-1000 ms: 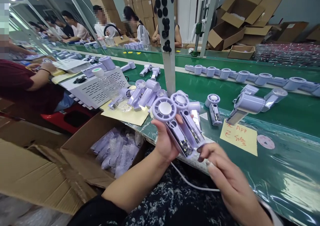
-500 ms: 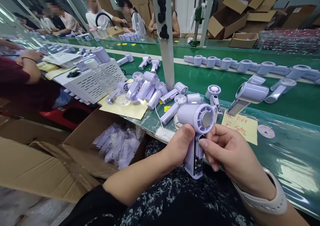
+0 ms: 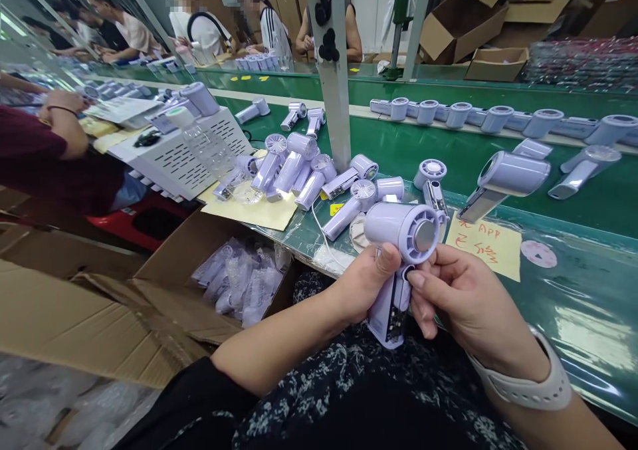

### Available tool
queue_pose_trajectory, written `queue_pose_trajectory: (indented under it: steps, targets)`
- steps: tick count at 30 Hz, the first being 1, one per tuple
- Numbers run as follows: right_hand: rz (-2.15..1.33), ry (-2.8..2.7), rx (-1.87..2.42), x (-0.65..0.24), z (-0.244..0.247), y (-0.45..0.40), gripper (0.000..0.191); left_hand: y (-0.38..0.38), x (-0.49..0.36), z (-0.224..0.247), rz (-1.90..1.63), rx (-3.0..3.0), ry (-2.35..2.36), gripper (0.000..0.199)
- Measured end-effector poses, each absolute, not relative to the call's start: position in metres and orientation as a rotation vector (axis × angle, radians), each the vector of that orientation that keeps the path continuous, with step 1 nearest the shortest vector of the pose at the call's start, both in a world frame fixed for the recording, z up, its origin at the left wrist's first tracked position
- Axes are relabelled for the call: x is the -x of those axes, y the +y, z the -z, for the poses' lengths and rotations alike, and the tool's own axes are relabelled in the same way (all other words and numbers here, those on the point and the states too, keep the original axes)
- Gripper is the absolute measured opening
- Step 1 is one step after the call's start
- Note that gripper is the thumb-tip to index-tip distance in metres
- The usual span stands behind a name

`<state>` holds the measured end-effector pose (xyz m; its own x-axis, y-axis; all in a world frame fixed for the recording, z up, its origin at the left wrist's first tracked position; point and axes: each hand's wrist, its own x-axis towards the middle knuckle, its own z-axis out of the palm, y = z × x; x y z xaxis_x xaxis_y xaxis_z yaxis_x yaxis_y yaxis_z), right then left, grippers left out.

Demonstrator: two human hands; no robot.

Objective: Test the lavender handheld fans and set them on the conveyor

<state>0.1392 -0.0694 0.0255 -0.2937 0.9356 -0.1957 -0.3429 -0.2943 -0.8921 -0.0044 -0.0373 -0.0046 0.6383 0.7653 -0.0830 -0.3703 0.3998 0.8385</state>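
Note:
A lilac handheld fan is held upright above my lap, its round silver-centred head turned to the right. My left hand is wrapped round the upper handle just below the head. The handle's front is uncovered, showing a lilac cylinder and a circuit board lower down. With thumb and fingers closed, my right hand pinches the top of the handle, the thumb tip at a small dark round part. My right fingertips are partly hidden behind the fan.
Several fans lie piled on the green bench, beside a perforated metal box. More fans line the conveyor. A yellow note lies right of my hands. A carton of bagged parts stands lower left. A metal post rises ahead. Co-workers sit around.
The view has shifted slightly. The fan and both hands keep almost the same pose, with the fan's head a little further right in view.

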Motion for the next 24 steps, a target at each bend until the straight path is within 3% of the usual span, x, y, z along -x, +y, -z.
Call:
queue_pose_trajectory:
  steps: [24]
  targets:
    - [-1.721,-0.922,0.922,-0.1407,-0.0219,-0.0741,0.029,-0.0409,0.0035,0.0083,-0.721,-0.95,0.492,0.084]
